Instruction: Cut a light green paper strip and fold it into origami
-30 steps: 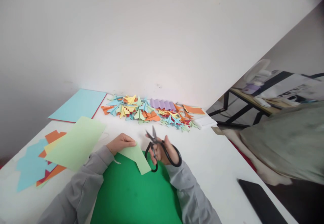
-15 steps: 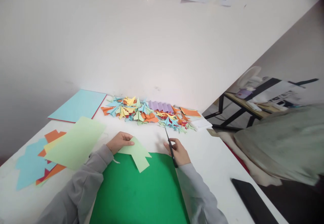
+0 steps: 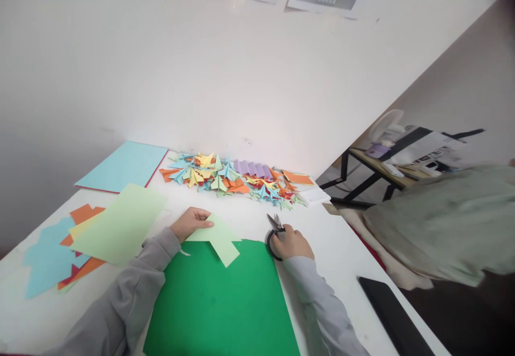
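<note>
My left hand (image 3: 193,224) pinches a pale green cut paper shape (image 3: 219,238) by its upper left edge. The shape lies across the far edge of a dark green sheet (image 3: 221,302), with one strip pointing towards me. To the right, my right hand (image 3: 294,242) is closed on a pair of black-handled scissors (image 3: 277,224). Their blades point away from me and stand slightly apart. A large pale green sheet (image 3: 120,224) lies left of my left hand, on top of orange, yellow and blue paper pieces (image 3: 52,256).
Many small folded paper planes (image 3: 225,176) lie heaped along the wall, beside a purple pleated paper (image 3: 253,169). A light blue sheet (image 3: 124,165) lies at the back left. A black flat object (image 3: 392,313) rests near the right table edge. Someone's grey-green clothing (image 3: 442,222) is beyond.
My right hand has moved slightly right and turned the scissors, so a handle loop and both blades now show. The paper shape stays in my left hand, nearly still.
</note>
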